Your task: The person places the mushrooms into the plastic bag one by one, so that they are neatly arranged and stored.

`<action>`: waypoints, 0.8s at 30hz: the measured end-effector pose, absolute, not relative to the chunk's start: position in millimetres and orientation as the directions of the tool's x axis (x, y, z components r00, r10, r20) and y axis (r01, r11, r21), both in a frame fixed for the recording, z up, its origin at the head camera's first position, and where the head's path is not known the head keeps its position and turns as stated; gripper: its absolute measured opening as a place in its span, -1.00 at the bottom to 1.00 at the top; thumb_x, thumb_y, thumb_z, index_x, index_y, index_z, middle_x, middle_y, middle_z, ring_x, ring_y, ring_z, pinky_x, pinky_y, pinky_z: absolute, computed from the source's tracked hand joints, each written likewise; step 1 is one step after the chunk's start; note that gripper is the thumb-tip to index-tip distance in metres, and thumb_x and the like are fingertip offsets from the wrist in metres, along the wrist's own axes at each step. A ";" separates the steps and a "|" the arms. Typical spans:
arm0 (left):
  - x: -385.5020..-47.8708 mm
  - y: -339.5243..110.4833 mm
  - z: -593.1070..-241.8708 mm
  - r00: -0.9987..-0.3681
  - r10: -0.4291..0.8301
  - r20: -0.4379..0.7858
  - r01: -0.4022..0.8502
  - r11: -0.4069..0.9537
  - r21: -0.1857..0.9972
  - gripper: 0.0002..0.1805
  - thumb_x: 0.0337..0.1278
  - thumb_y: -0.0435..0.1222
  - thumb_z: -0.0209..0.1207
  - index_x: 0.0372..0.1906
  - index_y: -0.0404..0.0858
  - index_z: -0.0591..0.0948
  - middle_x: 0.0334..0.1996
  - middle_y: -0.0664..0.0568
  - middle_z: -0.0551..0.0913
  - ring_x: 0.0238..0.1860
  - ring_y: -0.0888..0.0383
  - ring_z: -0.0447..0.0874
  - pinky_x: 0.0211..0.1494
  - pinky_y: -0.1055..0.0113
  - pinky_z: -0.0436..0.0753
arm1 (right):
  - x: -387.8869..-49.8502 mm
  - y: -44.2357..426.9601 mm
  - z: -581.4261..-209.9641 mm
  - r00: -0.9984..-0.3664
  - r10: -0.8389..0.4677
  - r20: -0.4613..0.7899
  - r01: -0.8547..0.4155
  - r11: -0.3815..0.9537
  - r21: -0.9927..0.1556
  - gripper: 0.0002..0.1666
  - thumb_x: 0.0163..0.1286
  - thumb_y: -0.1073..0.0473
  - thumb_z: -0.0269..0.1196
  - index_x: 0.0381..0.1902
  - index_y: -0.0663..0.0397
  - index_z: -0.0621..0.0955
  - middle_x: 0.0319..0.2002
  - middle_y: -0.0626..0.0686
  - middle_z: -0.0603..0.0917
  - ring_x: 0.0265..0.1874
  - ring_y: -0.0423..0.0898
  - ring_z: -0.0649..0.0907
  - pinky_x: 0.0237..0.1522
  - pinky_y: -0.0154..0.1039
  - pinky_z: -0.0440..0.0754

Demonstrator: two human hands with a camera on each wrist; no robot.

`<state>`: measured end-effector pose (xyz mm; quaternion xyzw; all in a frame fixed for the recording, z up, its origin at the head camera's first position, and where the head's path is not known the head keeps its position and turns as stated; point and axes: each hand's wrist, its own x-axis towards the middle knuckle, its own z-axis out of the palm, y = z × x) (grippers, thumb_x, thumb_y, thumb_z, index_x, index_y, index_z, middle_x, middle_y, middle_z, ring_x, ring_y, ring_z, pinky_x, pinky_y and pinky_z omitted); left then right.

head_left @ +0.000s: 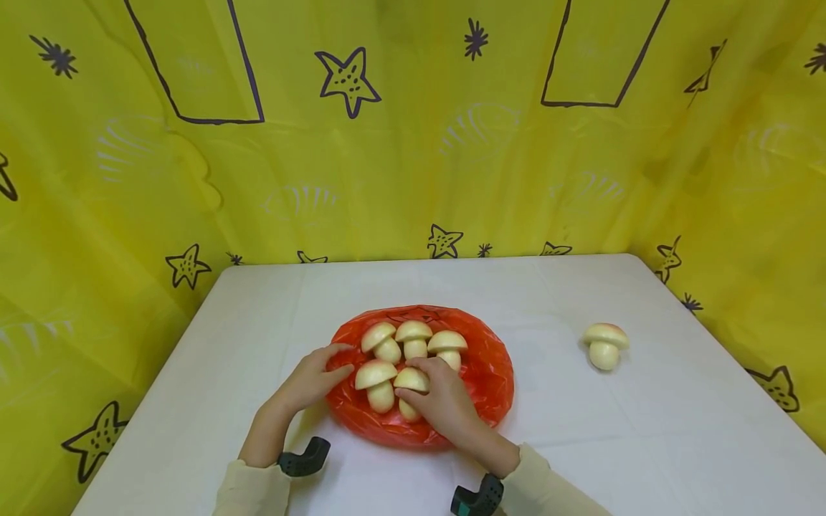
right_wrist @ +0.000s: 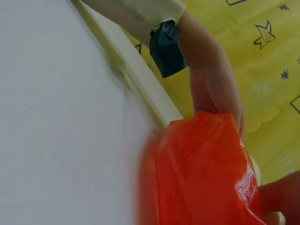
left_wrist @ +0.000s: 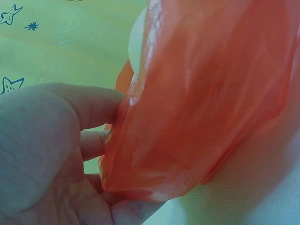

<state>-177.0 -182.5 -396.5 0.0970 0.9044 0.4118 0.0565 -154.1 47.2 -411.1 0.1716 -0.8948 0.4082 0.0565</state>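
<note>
A crinkled red plastic bag [head_left: 493, 387] lies spread in a round shape on the table, with several toy mushrooms on it, each with a pale cap and stem. My right hand [head_left: 445, 398] grips the cap of the front middle mushroom [head_left: 410, 380], fingers over its top and thumb at its side. At the bag's left edge, my left hand [head_left: 310, 380] pinches the red plastic. The left wrist view shows its thumb against the bag [left_wrist: 197, 103], with the other fingers partly hidden behind. In the right wrist view, the bag covers most of the right hand [right_wrist: 283, 197].
One more toy mushroom [head_left: 604, 346] stands alone on the white table [head_left: 555, 444], to the right of the bag. Yellow curtains [head_left: 400, 165] printed with stars and shells hang behind the table and along both sides.
</note>
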 end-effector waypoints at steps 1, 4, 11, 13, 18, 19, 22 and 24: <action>-177.0 -182.5 -396.9 -0.975 0.222 -0.021 0.130 0.641 0.756 -0.61 0.19 -0.28 0.09 0.10 -0.34 0.48 0.05 -0.19 0.49 0.09 -0.16 0.40 0.08 -0.05 0.44 | -154.0 47.3 -410.9 -0.934 -0.263 0.242 -0.355 0.612 -0.707 -0.53 0.08 0.06 0.39 -0.08 0.15 0.59 -0.15 -0.01 0.58 -0.14 -0.06 0.52 -0.12 -0.12 0.52; -177.2 -182.5 -397.9 -0.974 0.224 -0.016 0.134 0.638 0.759 -0.62 0.19 -0.29 0.09 0.09 -0.35 0.49 0.05 -0.19 0.50 0.08 -0.16 0.40 0.07 -0.05 0.45 | -153.4 47.8 -409.6 -0.933 -0.270 0.237 -0.357 0.626 -0.693 -0.50 0.08 0.05 0.39 -0.05 0.16 0.58 -0.14 0.00 0.58 -0.14 -0.06 0.52 -0.12 -0.12 0.53; -179.6 -183.0 -400.8 -0.973 0.231 0.004 0.153 0.632 0.759 -0.64 0.18 -0.29 0.09 0.07 -0.34 0.51 0.03 -0.16 0.52 0.08 -0.14 0.41 0.10 -0.04 0.42 | -149.2 50.3 -403.1 -0.941 -0.289 0.177 -0.329 0.655 -0.680 -0.40 0.06 0.01 0.39 0.04 0.16 0.54 -0.12 0.04 0.53 -0.14 -0.06 0.53 -0.15 -0.14 0.55; -179.9 -183.0 -401.0 -0.973 0.232 0.004 0.154 0.633 0.759 -0.64 0.18 -0.29 0.09 0.07 -0.34 0.51 0.03 -0.16 0.52 0.08 -0.14 0.41 0.10 -0.05 0.42 | -148.7 52.0 -400.5 -0.942 -0.293 0.161 -0.323 0.675 -0.664 -0.38 0.06 0.00 0.39 0.06 0.15 0.54 -0.11 0.04 0.52 -0.16 -0.06 0.53 -0.16 -0.16 0.55; -179.4 -183.3 -400.8 -0.973 0.229 0.002 0.151 0.637 0.756 -0.63 0.18 -0.29 0.09 0.07 -0.34 0.50 0.04 -0.17 0.51 0.09 -0.15 0.40 0.11 -0.05 0.41 | -150.0 58.4 -391.0 -0.940 -0.309 0.142 -0.328 0.715 -0.617 -0.40 0.05 0.02 0.40 0.03 0.17 0.55 -0.11 0.05 0.56 -0.17 -0.04 0.53 -0.14 -0.12 0.55; -179.3 -183.4 -400.7 -0.973 0.229 0.001 0.151 0.638 0.755 -0.63 0.18 -0.29 0.09 0.07 -0.34 0.50 0.04 -0.17 0.52 0.09 -0.15 0.40 0.11 -0.05 0.41 | -150.2 60.1 -388.5 -0.941 -0.309 0.135 -0.325 0.719 -0.614 -0.41 0.05 0.03 0.40 0.02 0.17 0.56 -0.11 0.05 0.56 -0.17 -0.04 0.53 -0.14 -0.11 0.54; -178.9 -183.1 -399.6 -0.974 0.229 -0.003 0.148 0.639 0.755 -0.63 0.18 -0.29 0.09 0.08 -0.34 0.50 0.04 -0.17 0.51 0.10 -0.15 0.40 0.11 -0.05 0.41 | -150.3 66.0 -380.8 -0.948 -0.297 0.119 -0.304 0.724 -0.620 -0.43 0.03 0.03 0.41 -0.02 0.16 0.57 -0.12 0.04 0.58 -0.18 -0.05 0.53 -0.14 -0.13 0.54; -178.6 -182.9 -398.6 -0.974 0.228 -0.004 0.147 0.638 0.756 -0.63 0.18 -0.29 0.09 0.08 -0.35 0.50 0.04 -0.18 0.51 0.10 -0.15 0.40 0.10 -0.05 0.42 | -150.6 70.9 -375.0 -0.953 -0.283 0.106 -0.283 0.715 -0.639 -0.43 0.01 0.04 0.42 -0.03 0.16 0.58 -0.17 0.05 0.59 -0.22 -0.06 0.54 -0.20 -0.14 0.54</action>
